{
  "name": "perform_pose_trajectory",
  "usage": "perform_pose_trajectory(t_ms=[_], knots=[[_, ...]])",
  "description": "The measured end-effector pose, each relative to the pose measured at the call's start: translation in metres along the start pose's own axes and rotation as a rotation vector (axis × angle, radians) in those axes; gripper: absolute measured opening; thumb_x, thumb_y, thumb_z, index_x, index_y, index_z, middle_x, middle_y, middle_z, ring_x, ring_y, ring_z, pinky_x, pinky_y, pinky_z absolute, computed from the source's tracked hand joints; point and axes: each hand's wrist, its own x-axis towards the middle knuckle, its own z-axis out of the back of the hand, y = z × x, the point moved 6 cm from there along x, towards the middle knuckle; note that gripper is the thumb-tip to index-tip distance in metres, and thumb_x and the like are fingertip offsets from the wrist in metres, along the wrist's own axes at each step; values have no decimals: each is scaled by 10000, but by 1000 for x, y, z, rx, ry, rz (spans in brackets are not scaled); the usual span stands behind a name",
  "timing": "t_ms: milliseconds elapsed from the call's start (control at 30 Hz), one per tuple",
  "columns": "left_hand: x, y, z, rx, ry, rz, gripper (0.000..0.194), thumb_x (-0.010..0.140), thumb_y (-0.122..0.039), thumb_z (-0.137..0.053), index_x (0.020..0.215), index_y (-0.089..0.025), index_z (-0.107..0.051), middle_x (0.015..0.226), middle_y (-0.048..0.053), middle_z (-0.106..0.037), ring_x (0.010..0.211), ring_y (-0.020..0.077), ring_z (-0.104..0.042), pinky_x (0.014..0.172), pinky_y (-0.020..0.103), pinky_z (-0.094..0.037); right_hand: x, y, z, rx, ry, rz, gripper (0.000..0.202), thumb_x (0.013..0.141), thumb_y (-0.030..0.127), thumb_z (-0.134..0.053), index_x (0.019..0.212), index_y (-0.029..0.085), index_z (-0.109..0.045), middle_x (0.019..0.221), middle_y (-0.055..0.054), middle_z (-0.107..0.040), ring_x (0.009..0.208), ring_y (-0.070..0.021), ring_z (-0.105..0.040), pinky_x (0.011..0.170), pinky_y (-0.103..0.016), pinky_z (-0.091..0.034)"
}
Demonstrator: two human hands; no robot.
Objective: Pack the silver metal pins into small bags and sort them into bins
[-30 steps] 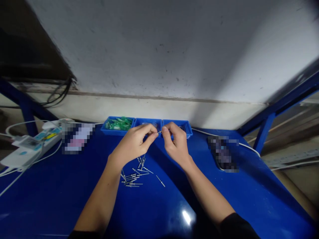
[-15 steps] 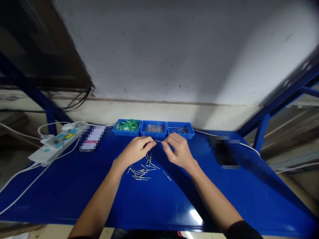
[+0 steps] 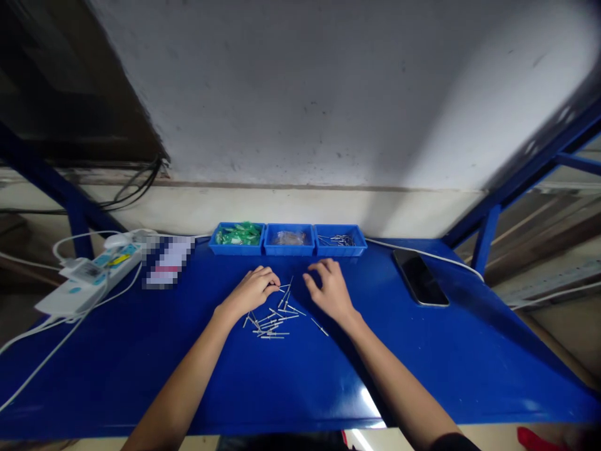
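Observation:
My left hand [image 3: 253,291] is closed in a pinch on a blind rivet [image 3: 284,287], whose thin end sticks out past the thumb and finger. Just right and nearer to me lies a loose pile of several silvery blind rivets [image 3: 272,323] on the blue table. My right hand [image 3: 330,289] hovers to the right of the pile, its fingers curved and apart, with nothing seen between them. One single rivet [image 3: 320,327] lies apart from the pile, below the right hand.
Three blue trays stand in a row at the back: one with green packets [image 3: 239,234], one with clear plastic pieces [image 3: 288,238], one with rivets [image 3: 342,240]. A phone [image 3: 420,279] lies right. A white power strip [image 3: 89,275] with cables is left, beside a blurred card [image 3: 166,263].
My hands were close together in front of the trays, with a thin rivet between them. Now they are apart; the left has come down and left towards the pile, and the right has opened.

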Motion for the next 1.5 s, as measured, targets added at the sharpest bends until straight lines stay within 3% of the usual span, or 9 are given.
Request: perform_pose_trajectory(t_ms=[100, 267, 533, 800, 967, 1200, 1333, 1500], knots=[[-3, -1, -1, 32, -96, -8, 156, 897, -287, -448, 855, -211, -578, 930, 21, -590, 910, 187, -503, 816, 333, -379, -7, 21, -22, 66, 120, 123, 189, 872, 294, -473, 976, 188, -590, 937, -85, -571, 901, -220, -501, 842, -383, -424], [-9, -7, -6, 114, -136, -29, 144, 898, -292, -451, 838, -202, -546, 927, 20, -589, 893, 198, -506, 749, 337, -374, -10, 25, -40, 76, 183, 216, 206, 858, 314, -509, 996, 185, -591, 936, -79, -571, 890, -209, -500, 828, -367, -417], [-12, -14, -6, 30, -82, -61, 136, 877, -246, -462, 840, -234, -592, 916, 1, -614, 889, 185, -522, 810, 339, -383, -14, 21, -51, 28, 315, 276, 112, 866, 267, -522, 908, 226, -619, 915, -49, -557, 858, -179, -478, 753, -323, -378], [-21, -6, 0, 70, -73, 27, 99, 844, -241, -494, 871, -245, -590, 946, 1, -605, 934, 209, -545, 863, 380, -381, -15, 23, -47, 30, 315, 269, 122, 878, 225, -485, 895, 222, -605, 919, -49, -563, 864, -186, -477, 734, -322, -377], [-21, -7, -1, 31, -54, 7, 126, 839, -336, -519, 883, -249, -598, 957, 4, -601, 941, 213, -533, 816, 362, -392, -15, 25, -46, 28, 324, 269, 140, 876, 239, -482, 910, 213, -615, 914, -61, -558, 853, -190, -479, 750, -338, -386], [-20, -3, -1, 59, -100, -8, 144, 874, -209, -446, 820, -228, -578, 916, -9, -599, 895, 183, -528, 834, 356, -361, -16, 26, -45, 27, 314, 288, 154, 881, 255, -484, 906, 224, -633, 926, -63, -559, 857, -187, -490, 742, -333, -389], [-17, -2, 2, 61, -175, 33, 195, 914, -246, -397, 823, -213, -567, 892, 4, -622, 875, 186, -534, 746, 324, -370, -16, 24, -46, 52, 302, 277, 172, 896, 292, -463, 950, 224, -612, 922, -59, -572, 855, -188, -502, 753, -338, -400], [-14, -6, 3, 35, -304, 52, 308, 933, -297, -365, 730, -195, -573, 766, 18, -630, 790, 166, -562, 724, 284, -381, -16, 24, -42, 92, 198, 289, 151, 885, 290, -486, 971, 196, -567, 898, -68, -590, 838, -197, -520, 760, -340, -422]])
